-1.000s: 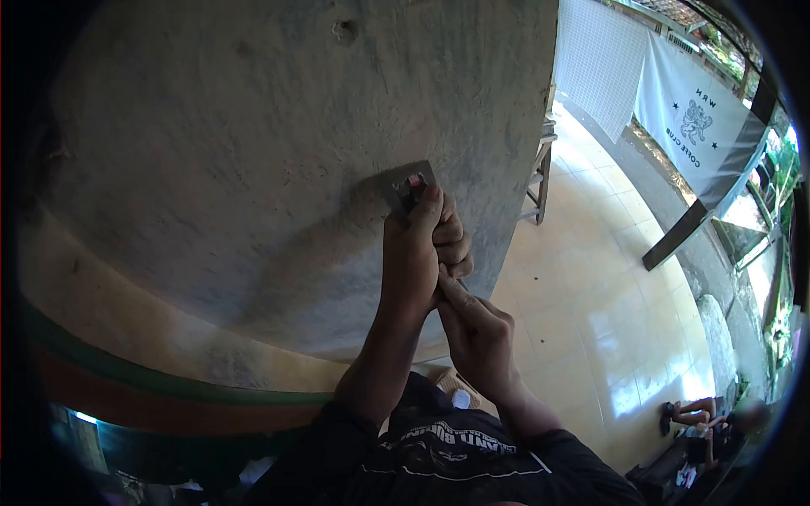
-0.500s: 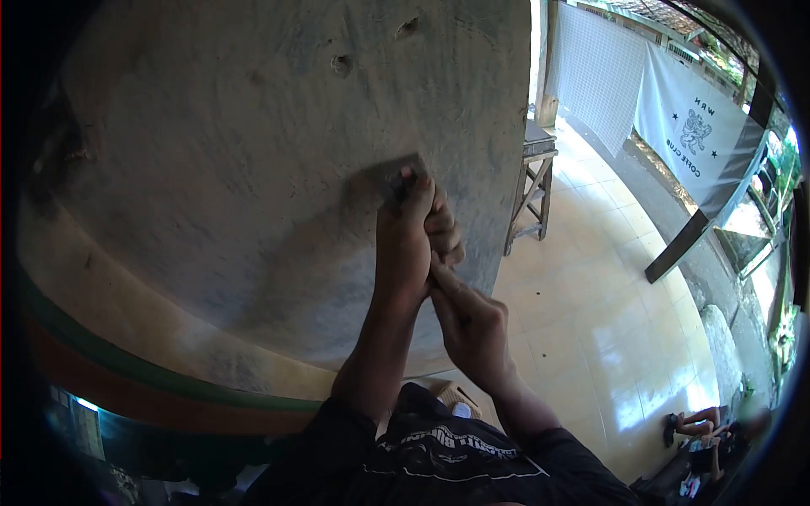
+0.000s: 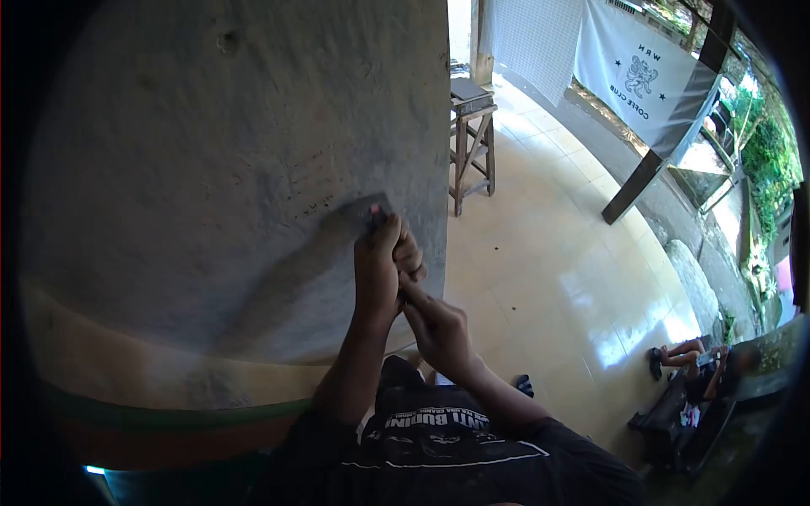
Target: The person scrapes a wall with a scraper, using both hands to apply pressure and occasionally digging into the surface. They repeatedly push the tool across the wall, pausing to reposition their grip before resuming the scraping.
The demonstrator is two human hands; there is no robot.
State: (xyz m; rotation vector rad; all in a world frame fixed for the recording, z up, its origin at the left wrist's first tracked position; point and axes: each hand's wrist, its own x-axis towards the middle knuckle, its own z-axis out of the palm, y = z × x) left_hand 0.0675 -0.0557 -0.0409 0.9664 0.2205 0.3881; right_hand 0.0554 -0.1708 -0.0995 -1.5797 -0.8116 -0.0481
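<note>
My left hand is closed around a small tool, most of it hidden by the fingers. It looks like a scraper, with a reddish spot and a dark flat end showing at the grey wall. Just below, my right hand is closed, its fingers meeting the heel of my left hand. Whether it grips the lower end of the tool or only the other hand is hidden. Small pits and scratches mark the wall left of the tool, and a shadow falls across it.
The wall's edge is just right of my hands. Beyond it are a wooden stool, a shiny tiled floor, a slanting post and a printed banner. A person sits at the lower right.
The view has turned to the right, so the wall and its hole appear further left. Both hands have moved together down and rightward along the wall, keeping the same grip.
</note>
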